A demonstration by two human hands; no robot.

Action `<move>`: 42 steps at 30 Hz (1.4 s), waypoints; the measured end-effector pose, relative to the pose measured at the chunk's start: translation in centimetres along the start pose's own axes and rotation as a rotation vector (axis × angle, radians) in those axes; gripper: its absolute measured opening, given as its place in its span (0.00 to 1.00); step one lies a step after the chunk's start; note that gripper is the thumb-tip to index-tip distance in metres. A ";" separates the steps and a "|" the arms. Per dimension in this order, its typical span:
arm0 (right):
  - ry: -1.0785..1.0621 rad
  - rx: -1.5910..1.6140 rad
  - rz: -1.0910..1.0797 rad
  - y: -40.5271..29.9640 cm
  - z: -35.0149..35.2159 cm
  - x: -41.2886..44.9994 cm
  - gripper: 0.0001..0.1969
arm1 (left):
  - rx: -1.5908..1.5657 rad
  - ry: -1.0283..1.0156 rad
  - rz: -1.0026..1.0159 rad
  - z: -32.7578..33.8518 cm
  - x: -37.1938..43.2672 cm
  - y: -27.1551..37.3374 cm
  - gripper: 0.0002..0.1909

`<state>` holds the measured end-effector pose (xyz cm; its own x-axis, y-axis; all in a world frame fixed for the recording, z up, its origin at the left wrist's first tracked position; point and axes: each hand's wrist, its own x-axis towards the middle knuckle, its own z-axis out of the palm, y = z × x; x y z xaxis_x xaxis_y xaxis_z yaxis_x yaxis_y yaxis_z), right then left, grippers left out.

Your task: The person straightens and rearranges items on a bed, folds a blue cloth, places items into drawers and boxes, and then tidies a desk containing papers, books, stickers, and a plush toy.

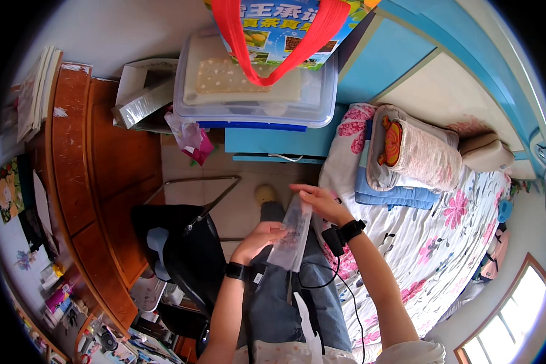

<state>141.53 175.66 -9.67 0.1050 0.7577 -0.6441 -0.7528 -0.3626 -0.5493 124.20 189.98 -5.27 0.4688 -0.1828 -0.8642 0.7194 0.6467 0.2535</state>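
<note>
A flat, clear plastic pouch [292, 241] hangs tilted above my thighs, held between both hands. My right hand [322, 204] pinches its upper end between thumb and fingers, with the index finger pointing left. At the pouch's left edge, my left hand [263, 237] grips with the thumb on its face. Faint print shows through the plastic, too blurred to read. Both wrists wear black bands, and a black cable hangs from the device on the right one.
A bed with a floral sheet [418, 248] and folded bedding lies to the right. At left are a black chair [186, 255] and a wooden desk [104, 195]. Ahead, a lidded plastic bin [255, 111] and a bag with red handles [277, 75] stand over a blue cabinet [273, 141].
</note>
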 end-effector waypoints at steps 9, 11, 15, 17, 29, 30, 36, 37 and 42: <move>0.102 0.185 0.162 6.6 2.5 0.2 0.15 | 0.107 0.305 0.580 -1.9 6.7 -6.1 0.08; 0.248 0.141 0.065 9.1 0.9 0.9 0.10 | 0.046 0.427 0.444 -0.9 8.3 -5.9 0.08; 0.691 0.308 -0.032 9.9 -1.3 1.5 0.04 | -0.386 0.418 0.196 -2.6 13.3 -5.1 0.16; 0.689 0.366 -0.099 9.0 -1.3 1.6 0.05 | -0.506 0.374 0.215 -5.0 16.0 -4.6 0.21; 0.716 0.354 -0.098 10.3 -4.6 3.1 0.05 | -0.635 0.422 0.138 -9.5 27.7 2.0 0.26; 0.708 0.388 -0.101 10.8 -4.5 3.1 0.06 | -0.592 0.473 0.161 -9.9 28.3 1.7 0.26; 0.711 0.409 -0.089 11.3 -5.0 3.0 0.05 | -0.402 0.611 0.327 -10.0 29.6 0.6 0.25; 0.712 0.406 -0.087 11.4 -5.1 3.0 0.05 | -0.413 0.605 0.314 -9.6 29.4 0.6 0.25; 0.692 0.319 -0.095 10.6 -4.9 2.8 0.05 | -0.415 0.660 0.321 -8.2 26.4 -1.2 0.23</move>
<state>136.96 171.25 -19.89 0.4824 0.2278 -0.8458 -0.8602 -0.0587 -0.5065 131.50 190.46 -31.91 0.1298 0.4436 -0.8868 0.2948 0.8366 0.4617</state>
